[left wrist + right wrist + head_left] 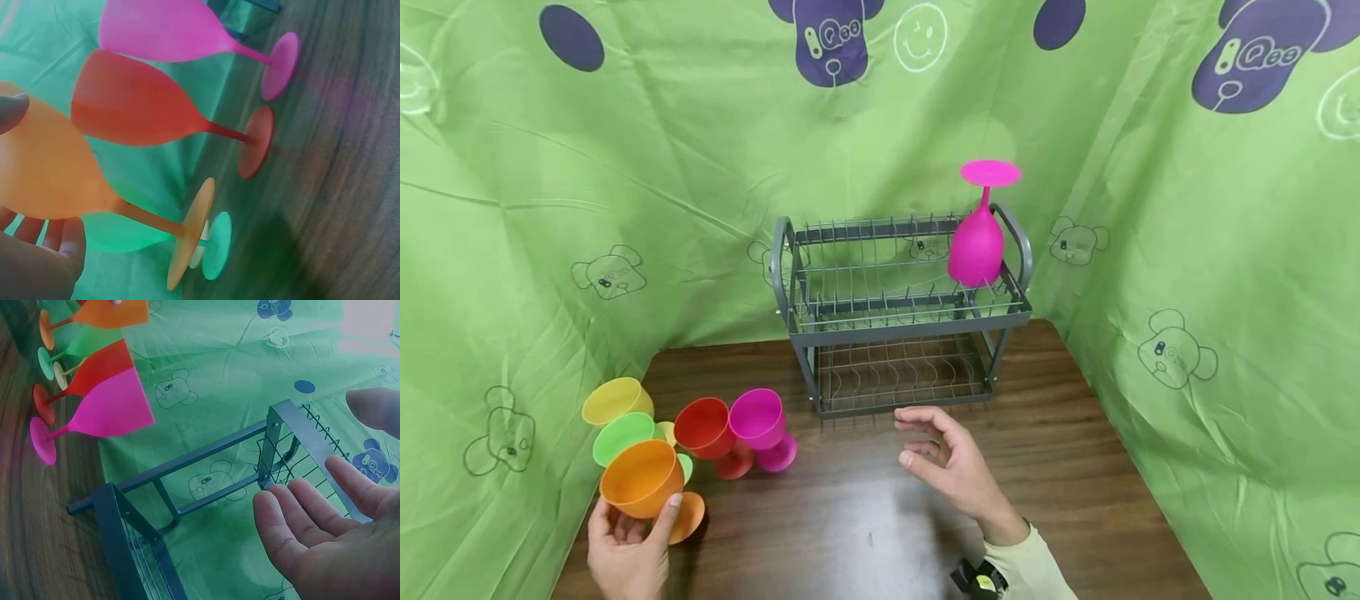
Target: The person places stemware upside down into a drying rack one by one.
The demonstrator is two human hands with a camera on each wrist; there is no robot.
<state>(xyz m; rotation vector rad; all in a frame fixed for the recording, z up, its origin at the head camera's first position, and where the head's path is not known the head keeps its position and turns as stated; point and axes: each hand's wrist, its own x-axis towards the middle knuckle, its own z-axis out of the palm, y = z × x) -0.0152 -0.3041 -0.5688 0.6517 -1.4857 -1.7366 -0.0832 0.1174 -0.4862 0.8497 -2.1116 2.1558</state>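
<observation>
My left hand (627,554) grips an orange plastic wine glass (638,482) by its bowl, thumb on one side and fingers on the other. Its round foot (190,234) points toward the tabletop in the left wrist view. Just behind it stand a green wine glass (623,435) and a yellow one (617,400), both partly hidden. A red wine glass (703,427) and a magenta one (758,418) stand upright to the right. My right hand (953,465) hovers in front of the rack, fingers loosely bent, with nothing in it.
A dark grey two-tier dish rack (910,333) stands at the back of the wooden table (850,517). Upside down on its upper tier, at the right end, is a taller magenta wine glass (977,246). Green printed cloth (700,167) surrounds the table on the back and sides.
</observation>
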